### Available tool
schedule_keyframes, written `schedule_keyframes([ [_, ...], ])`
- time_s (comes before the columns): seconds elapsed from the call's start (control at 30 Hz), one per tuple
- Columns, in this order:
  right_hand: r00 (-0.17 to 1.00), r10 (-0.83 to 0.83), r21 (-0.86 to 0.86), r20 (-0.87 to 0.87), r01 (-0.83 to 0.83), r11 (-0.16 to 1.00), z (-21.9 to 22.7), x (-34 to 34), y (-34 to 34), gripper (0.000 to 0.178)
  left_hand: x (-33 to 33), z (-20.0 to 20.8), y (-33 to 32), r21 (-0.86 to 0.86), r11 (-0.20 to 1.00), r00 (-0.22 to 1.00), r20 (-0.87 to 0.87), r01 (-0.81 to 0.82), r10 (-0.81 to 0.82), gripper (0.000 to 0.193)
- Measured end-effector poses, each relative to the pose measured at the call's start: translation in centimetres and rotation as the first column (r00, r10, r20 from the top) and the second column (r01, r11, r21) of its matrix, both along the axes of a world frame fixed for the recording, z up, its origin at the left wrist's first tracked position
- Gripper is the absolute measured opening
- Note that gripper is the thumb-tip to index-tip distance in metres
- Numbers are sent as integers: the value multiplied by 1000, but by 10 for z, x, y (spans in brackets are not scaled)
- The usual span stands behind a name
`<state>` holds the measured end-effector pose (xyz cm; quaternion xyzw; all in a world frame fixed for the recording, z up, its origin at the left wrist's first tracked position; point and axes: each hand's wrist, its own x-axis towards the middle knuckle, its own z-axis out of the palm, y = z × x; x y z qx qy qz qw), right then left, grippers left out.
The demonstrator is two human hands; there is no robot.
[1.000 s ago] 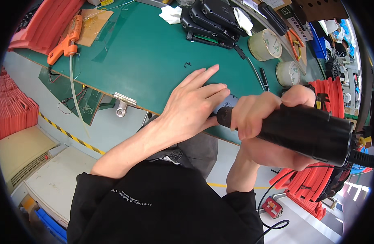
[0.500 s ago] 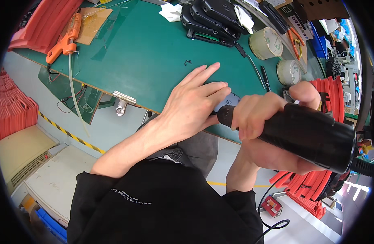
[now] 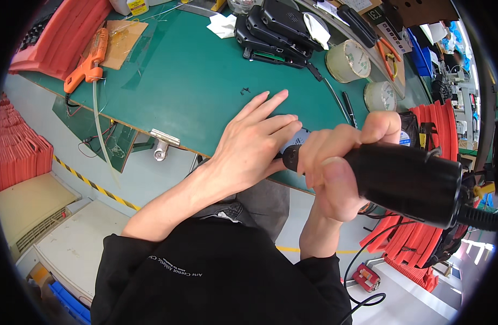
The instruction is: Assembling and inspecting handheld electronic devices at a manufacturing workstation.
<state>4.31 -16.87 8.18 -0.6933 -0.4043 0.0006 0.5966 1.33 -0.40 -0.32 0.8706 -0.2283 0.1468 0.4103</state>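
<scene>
My right hand (image 3: 346, 168) is wrapped around a thick black corded tool that looks like an electric screwdriver (image 3: 406, 179). It is tilted, its narrow nose pointing left and down towards my left hand (image 3: 254, 135). My left hand rests at the mat's near edge. Two of its fingers stretch out over the green mat (image 3: 173, 92), while the others and the thumb hold a small piece with a pale grey printed face (image 3: 295, 140). Most of that piece is hidden by my hands, as is the tool's tip. A few tiny black parts, perhaps screws, (image 3: 245, 91) lie beyond my left fingertips.
Black handheld devices (image 3: 276, 32) are stacked at the back, near two tape rolls (image 3: 347, 60) and a black pen (image 3: 348, 108). An orange glue gun (image 3: 92, 65) lies at the left. A metal clip (image 3: 163, 142) grips the front edge. Red foam (image 3: 435, 130) is stacked at the right.
The tool and my right hand have shifted slightly left and turned, with the thumb now across its front. My left hand stays on the grey-faced piece. The view has tilted slightly.
</scene>
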Motion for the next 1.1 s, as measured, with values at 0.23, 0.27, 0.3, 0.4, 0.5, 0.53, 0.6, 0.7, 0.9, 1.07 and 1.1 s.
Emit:
schedule_keyframes([
  [0.23,964,11,303,-265,73,950,3,-13,9,56,-1,2,4,0,999,999,-18,43,-43,58],
  [0.27,951,74,438,-300,68,896,2,-13,11,57,-1,3,5,0,998,998,-31,55,-55,61],
  [0.3,949,120,548,-290,62,834,8,-11,10,56,0,4,5,1,999,998,-30,53,-53,61],
  [0.4,988,152,572,-40,-102,814,31,11,3,40,0,8,2,-51,997,998,-12,54,-55,69],
  [0.5,989,147,640,-21,-100,762,36,35,6,34,0,5,3,-19,997,997,-19,80,-80,70],
  [0.53,988,150,652,-24,-98,752,31,44,15,33,1,4,2,-4,996,996,-22,91,-91,70],
  [0.6,999,41,630,-34,-11,776,15,59,39,31,2,3,2,-11,996,996,-15,90,-90,68],
  [0.7,955,-181,504,-235,279,817,5,61,76,35,1,4,5,-21,997,998,-3,70,-70,64],
  [0.9,959,-144,497,-242,250,831,-16,75,84,40,0,7,5,-43,997,998,-11,65,-65,62],
  [1.07,963,-137,497,-231,238,834,-12,74,73,35,1,6,4,-48,997,998,-9,57,-58,60],
  [1.1,968,-135,501,-212,226,836,-9,73,70,34,1,6,4,-48,997,998,-9,57,-58,60],
])
